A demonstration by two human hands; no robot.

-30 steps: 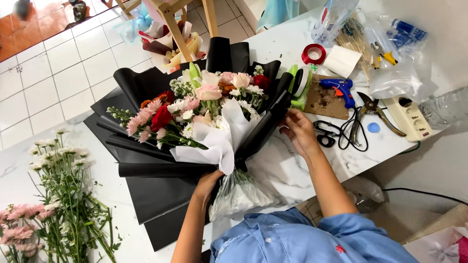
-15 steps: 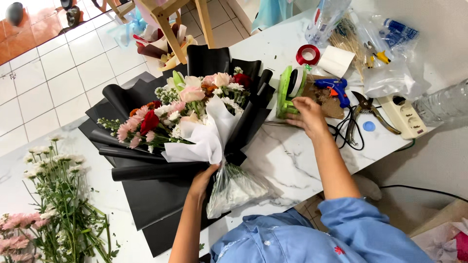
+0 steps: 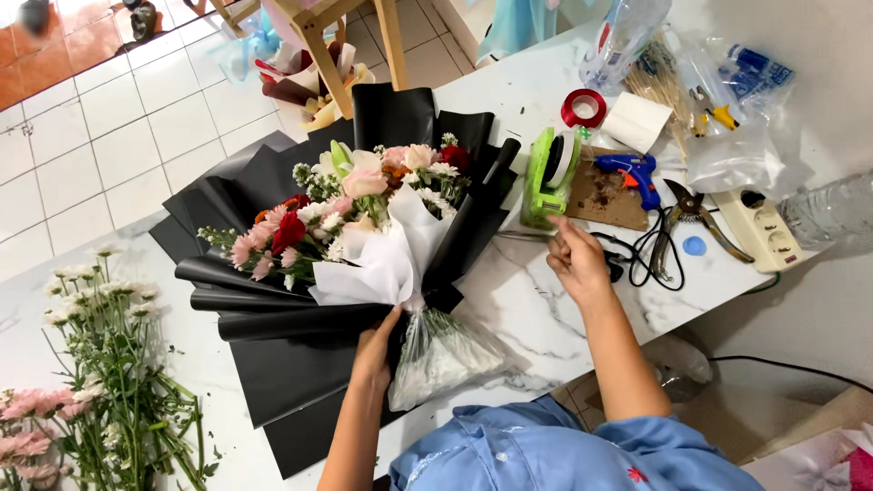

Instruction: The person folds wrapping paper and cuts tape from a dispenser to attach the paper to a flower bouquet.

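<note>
Left hand (image 3: pixel 375 350) clamps the bouquet (image 3: pixel 359 227) at its neck to keep the wrap gathered, while right hand (image 3: pixel 575 259) pinches tape by the green dispenser (image 3: pixel 548 177).

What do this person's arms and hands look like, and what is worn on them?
Both forearms are bare, with no gloves. No rings, watch or bracelets can be made out on the left hand or right hand. A light blue denim-like shirt covers the shoulders, its sleeves ending above the elbows, with a small red mark near the right sleeve.
</note>
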